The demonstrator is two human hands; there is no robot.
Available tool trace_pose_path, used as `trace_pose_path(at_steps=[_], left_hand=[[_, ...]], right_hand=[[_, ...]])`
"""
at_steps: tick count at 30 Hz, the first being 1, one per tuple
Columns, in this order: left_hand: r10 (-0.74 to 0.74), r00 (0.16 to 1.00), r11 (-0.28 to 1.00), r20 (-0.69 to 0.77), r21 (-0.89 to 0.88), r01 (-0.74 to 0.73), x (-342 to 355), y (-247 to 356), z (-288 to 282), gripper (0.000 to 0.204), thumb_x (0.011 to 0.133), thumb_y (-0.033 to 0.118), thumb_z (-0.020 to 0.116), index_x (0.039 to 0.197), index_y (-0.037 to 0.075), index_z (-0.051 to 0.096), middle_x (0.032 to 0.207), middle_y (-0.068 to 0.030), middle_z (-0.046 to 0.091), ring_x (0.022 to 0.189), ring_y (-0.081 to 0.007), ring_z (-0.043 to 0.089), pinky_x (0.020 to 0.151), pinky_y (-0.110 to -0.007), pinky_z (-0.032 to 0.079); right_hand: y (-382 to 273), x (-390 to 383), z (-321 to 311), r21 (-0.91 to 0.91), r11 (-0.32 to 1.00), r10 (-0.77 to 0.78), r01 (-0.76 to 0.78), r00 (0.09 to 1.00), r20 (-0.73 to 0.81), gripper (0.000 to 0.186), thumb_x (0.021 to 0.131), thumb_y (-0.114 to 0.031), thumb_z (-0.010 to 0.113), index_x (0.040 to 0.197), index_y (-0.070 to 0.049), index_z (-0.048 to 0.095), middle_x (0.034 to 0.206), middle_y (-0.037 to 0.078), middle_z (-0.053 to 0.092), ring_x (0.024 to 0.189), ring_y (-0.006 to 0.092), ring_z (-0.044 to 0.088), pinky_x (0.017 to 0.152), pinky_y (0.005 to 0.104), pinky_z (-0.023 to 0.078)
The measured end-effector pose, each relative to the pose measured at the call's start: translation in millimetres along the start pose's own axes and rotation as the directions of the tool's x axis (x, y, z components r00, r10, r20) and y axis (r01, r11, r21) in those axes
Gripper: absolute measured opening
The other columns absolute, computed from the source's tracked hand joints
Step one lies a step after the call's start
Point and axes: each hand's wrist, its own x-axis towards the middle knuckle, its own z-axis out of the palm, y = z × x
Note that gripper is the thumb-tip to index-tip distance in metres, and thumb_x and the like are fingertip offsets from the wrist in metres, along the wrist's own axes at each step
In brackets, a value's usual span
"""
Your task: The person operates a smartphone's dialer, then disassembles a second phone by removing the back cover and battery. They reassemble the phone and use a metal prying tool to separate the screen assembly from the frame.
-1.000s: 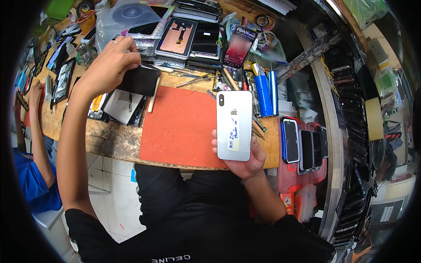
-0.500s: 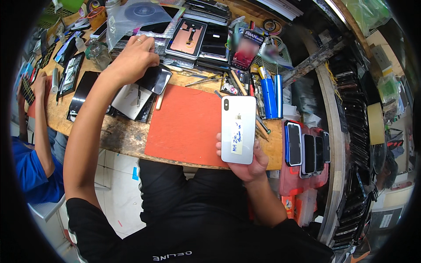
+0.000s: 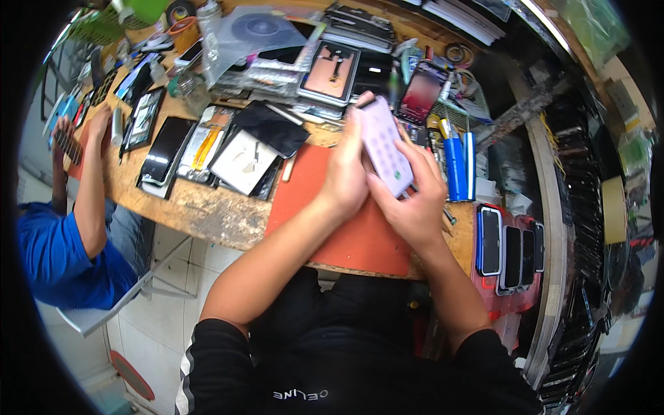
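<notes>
Both my hands hold a smartphone (image 3: 384,146) over the orange-red work mat (image 3: 366,242). Its lit, pale purple screen faces up, with rows of round keys and a green button near the lower end. My left hand (image 3: 348,169) lies closed along the phone's left side. Around the right side and lower end curl the fingers of my right hand (image 3: 417,190), its thumb by the lower edge. Left of the mat, a black sheet or pouch (image 3: 273,129) lies partly over a white card-like piece (image 3: 243,160).
At left lie a dark phone (image 3: 166,153) and an opened phone with orange flex strips (image 3: 203,149). Behind are stacked phone parts and plastic sleeves (image 3: 256,34). Blue cylindrical tools (image 3: 456,166) stand right; several phones (image 3: 512,256) rest on a red case. A blue-shirted person (image 3: 76,256) works at far left.
The phone has turned from its labelled back to its lit screen and moved up. My left hand has come right from the parts pile to join my right on it. The view has shifted.
</notes>
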Motion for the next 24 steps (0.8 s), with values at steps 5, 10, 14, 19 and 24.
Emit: trace_pose_path(at_steps=[5, 10, 14, 19, 24], left_hand=[[-0.042, 0.999, 0.976, -0.01, -0.213, 0.039, 56, 20, -12, 0.076, 0.106, 0.066, 0.022, 0.13, 0.004, 0.058, 0.112, -0.0175, 0.069, 0.1, -0.0306, 0.069, 0.091, -0.047, 0.058], [-0.149, 0.984, 0.956, 0.102, -0.239, 0.17, 70, 32, -30, 0.075, 0.107, 0.059, 0.018, 0.143, 0.002, 0.051, 0.116, -0.0196, 0.068, 0.098, -0.0333, 0.069, 0.089, -0.049, 0.058], [-0.208, 0.964, 0.948, 0.166, -0.209, 0.241, 59, 21, -39, 0.077, 0.106, 0.062, 0.021, 0.147, 0.002, 0.046, 0.116, -0.0199, 0.067, 0.096, -0.0348, 0.07, 0.086, -0.049, 0.059], [-0.29, 0.946, 0.951, 0.143, -0.071, 0.302, 46, 10, -29, 0.078, 0.106, 0.064, 0.019, 0.146, 0.003, 0.046, 0.102, -0.0198, 0.07, 0.087, -0.0318, 0.072, 0.079, -0.041, 0.061], [-0.269, 0.956, 0.957, 0.115, -0.076, 0.279, 37, 6, -21, 0.078, 0.106, 0.064, 0.019, 0.146, 0.003, 0.046, 0.104, -0.0189, 0.069, 0.089, -0.03, 0.07, 0.079, -0.04, 0.059]], right_hand=[[14, 43, -8, -0.011, 0.976, -0.216, 0.217, 0.976, 0.011, 0.046, 0.081, -0.012, 0.078, 0.121, 0.006, 0.064, 0.113, 0.02, 0.066, 0.103, 0.0342, 0.067, 0.091, 0.0397, 0.053], [49, 60, -9, -0.053, 0.887, -0.461, 0.459, 0.887, -0.028, 0.036, 0.077, -0.004, 0.071, 0.111, 0.003, 0.067, 0.105, 0.018, 0.067, 0.091, 0.0329, 0.064, 0.081, 0.0411, 0.052], [59, 36, -4, -0.065, 0.897, -0.434, 0.438, 0.898, 0.067, 0.05, 0.071, -0.019, 0.077, 0.118, -0.005, 0.068, 0.123, 0.015, 0.062, 0.106, 0.0319, 0.059, 0.091, 0.0436, 0.046], [46, 26, -9, -0.086, 0.924, -0.348, 0.372, 0.912, 0.216, 0.066, 0.072, -0.039, 0.078, 0.13, -0.01, 0.067, 0.145, 0.021, 0.048, 0.126, 0.0372, 0.047, 0.106, 0.0522, 0.036], [41, 29, -10, -0.13, 0.919, -0.338, 0.371, 0.915, 0.22, 0.064, 0.076, -0.049, 0.073, 0.127, -0.011, 0.071, 0.145, 0.025, 0.048, 0.128, 0.04, 0.044, 0.108, 0.0553, 0.036]])
